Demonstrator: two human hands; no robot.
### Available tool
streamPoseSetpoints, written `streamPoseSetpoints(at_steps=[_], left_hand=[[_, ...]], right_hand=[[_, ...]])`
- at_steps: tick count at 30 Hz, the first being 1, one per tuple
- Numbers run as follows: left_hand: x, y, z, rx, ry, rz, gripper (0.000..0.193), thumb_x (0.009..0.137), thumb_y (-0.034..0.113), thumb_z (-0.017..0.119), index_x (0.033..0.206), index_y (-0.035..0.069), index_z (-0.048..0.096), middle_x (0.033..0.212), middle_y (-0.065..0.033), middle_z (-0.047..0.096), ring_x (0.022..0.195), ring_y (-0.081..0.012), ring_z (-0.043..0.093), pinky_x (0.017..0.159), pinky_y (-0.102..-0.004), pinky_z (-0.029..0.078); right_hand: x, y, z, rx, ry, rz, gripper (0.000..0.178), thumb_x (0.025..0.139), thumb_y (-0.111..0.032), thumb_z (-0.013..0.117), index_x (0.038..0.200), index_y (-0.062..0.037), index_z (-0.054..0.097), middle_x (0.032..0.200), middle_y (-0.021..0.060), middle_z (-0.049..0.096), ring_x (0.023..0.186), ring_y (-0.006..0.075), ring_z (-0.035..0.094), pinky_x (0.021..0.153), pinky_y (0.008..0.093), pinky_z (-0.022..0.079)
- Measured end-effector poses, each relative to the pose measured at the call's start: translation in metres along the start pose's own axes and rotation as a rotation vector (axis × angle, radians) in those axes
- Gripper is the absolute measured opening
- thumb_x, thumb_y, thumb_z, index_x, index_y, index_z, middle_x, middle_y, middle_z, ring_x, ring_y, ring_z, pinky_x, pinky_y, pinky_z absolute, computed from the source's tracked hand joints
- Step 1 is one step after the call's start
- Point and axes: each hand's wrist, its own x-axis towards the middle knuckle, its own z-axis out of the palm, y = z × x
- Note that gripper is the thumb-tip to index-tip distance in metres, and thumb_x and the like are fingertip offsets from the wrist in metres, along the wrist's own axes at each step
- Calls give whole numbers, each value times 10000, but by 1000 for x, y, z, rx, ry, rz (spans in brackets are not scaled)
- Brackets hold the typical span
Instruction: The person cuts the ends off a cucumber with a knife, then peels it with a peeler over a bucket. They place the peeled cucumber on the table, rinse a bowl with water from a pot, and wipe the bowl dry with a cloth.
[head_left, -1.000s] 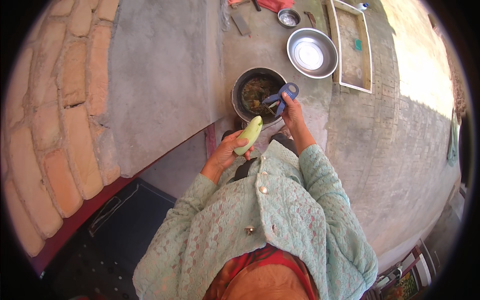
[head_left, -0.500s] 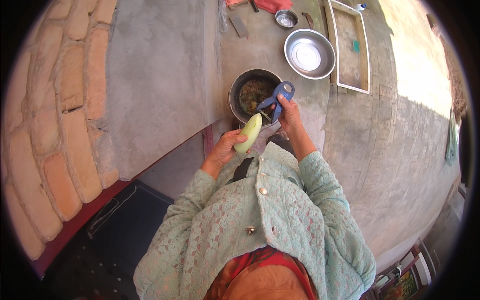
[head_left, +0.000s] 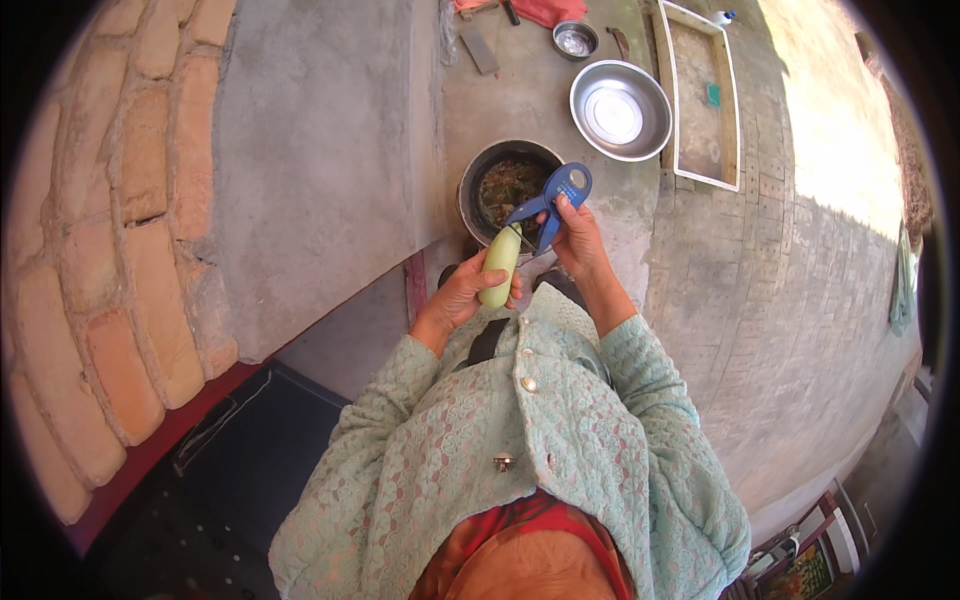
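Observation:
My left hand (head_left: 468,287) is closed round a pale green, oblong vegetable (head_left: 501,266), its kind not clear; it looks like a gourd or a squash. In my right hand (head_left: 577,236) is a blue vegetable peeler (head_left: 563,190) with a wide, Y-shaped head. The peeler's blade end touches or nearly touches the far tip of the vegetable. Both are over the near rim of a dark metal pot (head_left: 470,200), which holds scraps and peelings.
A wide steel basin (head_left: 643,123) stands beyond the pot to the right, with a small metal bowl (head_left: 574,40) behind it. A white-edged rectangular tray (head_left: 735,140) lies further right. At the left runs a grey concrete ledge (head_left: 320,170) beside a brick wall (head_left: 150,160).
The vegetable has turned more upright and its far tip has come against the peeler. My right hand has shifted slightly, bringing the peeler's blade nearer to my left hand.

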Motion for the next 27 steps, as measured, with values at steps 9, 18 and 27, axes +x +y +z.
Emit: streamPoseSetpoints(at_steps=[9, 18, 27], left_hand=[[-9, 0, -8, -23, -52, -19, 608, 719, 199, 669, 1233, -17, 426, 903, -89, 576, 774, -182, 584, 712, -311, 494], [-2, -1, -6, -80, 66, 80, 558, 780, 283, 616, 1216, -23, 445, 934, -116, 580, 789, -190, 583, 750, -316, 482], [-5, -5, -12, -240, -57, 25, 562, 824, 370, 532, 1213, -18, 415, 855, -115, 565, 706, -182, 546, 677, -367, 473]], right_hand=[[27, 3, -36, -76, 140, 37, 231, 813, -187, 664, 966, -68, 537, 784, 30, 613, 628, 126, 606, 513, 234, 497], [2, 15, 2, 24, 26, 29, 187, 833, -184, 640, 973, -96, 552, 832, 16, 616, 674, 129, 607, 563, 239, 500], [27, 13, -55, -16, 212, 57, 197, 829, -209, 645, 957, -98, 545, 799, 12, 608, 648, 134, 609, 505, 224, 475]])
